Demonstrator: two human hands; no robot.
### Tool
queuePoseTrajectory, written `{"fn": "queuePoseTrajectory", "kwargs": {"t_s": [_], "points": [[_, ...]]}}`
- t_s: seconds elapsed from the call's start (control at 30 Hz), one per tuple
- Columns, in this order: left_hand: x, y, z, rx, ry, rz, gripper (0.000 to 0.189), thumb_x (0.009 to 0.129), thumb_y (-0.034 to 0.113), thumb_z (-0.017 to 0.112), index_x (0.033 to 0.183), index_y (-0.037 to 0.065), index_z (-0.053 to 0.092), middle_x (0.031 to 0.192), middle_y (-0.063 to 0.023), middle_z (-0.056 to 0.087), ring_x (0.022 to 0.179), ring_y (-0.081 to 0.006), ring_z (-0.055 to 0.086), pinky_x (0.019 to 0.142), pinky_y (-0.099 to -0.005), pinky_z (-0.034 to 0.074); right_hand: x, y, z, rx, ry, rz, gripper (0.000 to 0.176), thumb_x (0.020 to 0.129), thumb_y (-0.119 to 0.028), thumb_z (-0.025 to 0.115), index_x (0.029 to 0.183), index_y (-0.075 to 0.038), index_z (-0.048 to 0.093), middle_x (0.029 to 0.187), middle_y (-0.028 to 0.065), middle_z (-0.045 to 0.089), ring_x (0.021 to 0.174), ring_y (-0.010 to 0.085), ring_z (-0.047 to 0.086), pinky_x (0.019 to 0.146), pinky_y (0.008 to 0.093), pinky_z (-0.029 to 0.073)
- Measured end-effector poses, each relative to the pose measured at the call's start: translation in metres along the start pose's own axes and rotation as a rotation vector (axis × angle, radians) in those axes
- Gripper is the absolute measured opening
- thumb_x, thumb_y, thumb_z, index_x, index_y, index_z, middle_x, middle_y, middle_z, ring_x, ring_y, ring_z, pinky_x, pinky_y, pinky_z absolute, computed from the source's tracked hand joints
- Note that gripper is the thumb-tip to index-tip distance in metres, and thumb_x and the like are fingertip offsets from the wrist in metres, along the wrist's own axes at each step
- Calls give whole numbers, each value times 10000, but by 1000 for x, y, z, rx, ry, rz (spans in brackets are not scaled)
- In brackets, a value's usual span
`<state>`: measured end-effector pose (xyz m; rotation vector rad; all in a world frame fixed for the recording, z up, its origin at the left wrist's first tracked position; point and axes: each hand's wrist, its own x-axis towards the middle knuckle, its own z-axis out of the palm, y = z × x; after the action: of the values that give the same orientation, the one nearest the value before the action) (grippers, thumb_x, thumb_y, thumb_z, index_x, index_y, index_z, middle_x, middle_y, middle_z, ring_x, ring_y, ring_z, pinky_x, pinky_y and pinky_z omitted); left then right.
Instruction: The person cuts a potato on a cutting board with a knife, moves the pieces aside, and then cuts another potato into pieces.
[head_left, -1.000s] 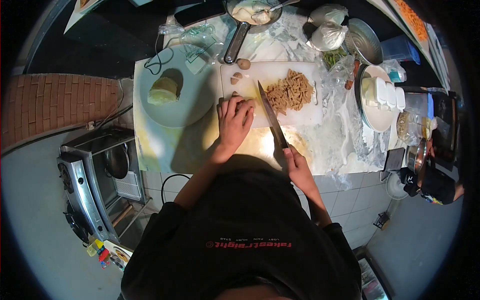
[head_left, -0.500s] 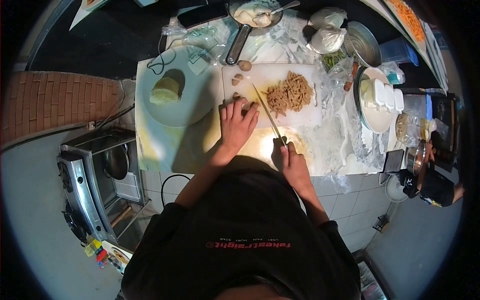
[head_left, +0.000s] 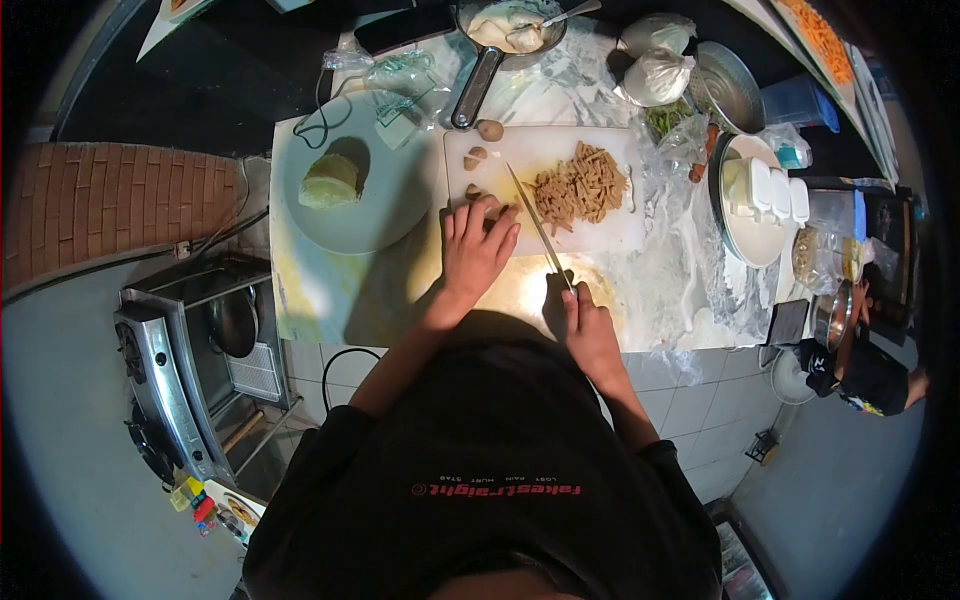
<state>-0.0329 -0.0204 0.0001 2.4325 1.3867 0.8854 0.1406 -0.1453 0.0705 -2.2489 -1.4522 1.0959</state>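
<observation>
On the white cutting board [head_left: 625, 235], my left hand [head_left: 475, 250] rests with its fingers bent down over a small brown piece of food [head_left: 512, 212], mostly hidden by the fingertips. My right hand [head_left: 592, 328] is closed round the handle of a knife [head_left: 538, 222]. Its long blade points away from me, between the left fingers and a heap of chopped brown strips [head_left: 580, 188]. Round and cut brown pieces [head_left: 474, 158] lie at the board's left side, with a whole round one [head_left: 490, 130] at its far edge.
Left of the board, a large pale plate [head_left: 390, 225] carries a cabbage chunk [head_left: 328, 182]. A pan [head_left: 483, 85] with a spoon stands behind. Bags [head_left: 660, 80], a metal bowl [head_left: 725, 90] and white containers [head_left: 770, 190] crowd the right. Another person [head_left: 865, 365] is at far right.
The knife tip has shifted very slightly away from me. Both hands stay nearly in place, and the food on the board looks the same.
</observation>
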Motion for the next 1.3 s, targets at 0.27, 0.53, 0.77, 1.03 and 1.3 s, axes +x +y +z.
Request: {"fn": "queuePoseTrajectory", "kwargs": {"t_s": [0.27, 0.53, 0.77, 1.03, 1.3], "points": [[0, -1, -1, -62, 18, -29, 287, 874, 204, 705, 1157, 160, 688, 1136, -38, 563, 1018, -258, 521, 845, -413, 402, 0, -6, 0, -24, -5, -9, 324, 1076, -289, 430, 1088, 24, 510, 831, 336, 649, 751, 532, 622, 626, 594, 493], [0, -4, 1, -47, 94, -118, 250, 836, 181, 717, 1081, 143, 681, 1141, -25, 565, 1037, -273, 515, 889, -431, 398, -5, -4, 1, 29, -43, -14, 346, 1081, -299, 419, 1070, 31, 522, 834, 330, 650, 769, 528, 623, 637, 584, 489], [0, -6, 4, -83, 68, -152, 249, 829, 229, 753, 1054, 147, 685, 1128, -13, 564, 1051, -258, 509, 893, -422, 390, -6, -1, 2, 41, -9, 83, 367, 1087, -333, 415, 1114, 13, 534, 729, 321, 612, 729, 528, 605, 608, 553, 448], [1, -6, 4, -103, 88, -143, 217, 826, 211, 774, 1024, 155, 704, 1097, -13, 553, 1011, -239, 500, 911, -402, 380, -11, -3, 11, 11, -27, 8, 332, 1078, -297, 427, 1103, 23, 510, 865, 339, 651, 790, 540, 618, 672, 608, 490], [2, -5, 2, -119, 99, -141, 201, 815, 205, 783, 999, 161, 716, 1089, -3, 550, 1001, -233, 495, 904, -397, 376, -11, -9, 8, 1, -20, 12, 314, 1078, -292, 424, 1082, 13, 501, 855, 341, 650, 785, 545, 617, 670, 612, 495]]}}
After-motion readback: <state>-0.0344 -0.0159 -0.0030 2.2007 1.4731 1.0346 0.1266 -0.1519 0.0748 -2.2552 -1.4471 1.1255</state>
